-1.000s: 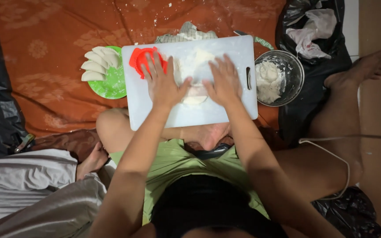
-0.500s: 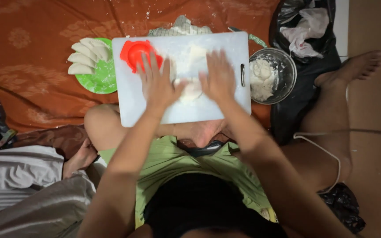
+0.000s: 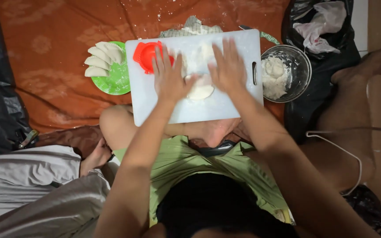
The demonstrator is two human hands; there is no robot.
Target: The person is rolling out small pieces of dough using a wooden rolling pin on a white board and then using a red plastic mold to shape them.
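Note:
A white cutting board [image 3: 239, 105] lies across my lap. On it sits a flat round piece of white dough [image 3: 200, 89]. My left hand [image 3: 169, 77] rests palm down on the dough's left edge, fingers spread. Flat and palm down too, my right hand [image 3: 228, 67] covers the dough's upper right. A red dumpling mould [image 3: 145, 55] lies on the board's upper left corner, just beyond my left fingertips.
A green plate [image 3: 115, 79] with several folded dumplings sits left of the board on an orange cloth [image 3: 58, 53]. A metal bowl [image 3: 303, 70] of dough stands to the right, beside a black bag [image 3: 327, 26]. Another person's hand [image 3: 95, 156] and grey clothing lie lower left.
Both hands have shifted slightly across the dough, still flat on it; the camera view has also drifted a little. Nothing was picked up or let go.

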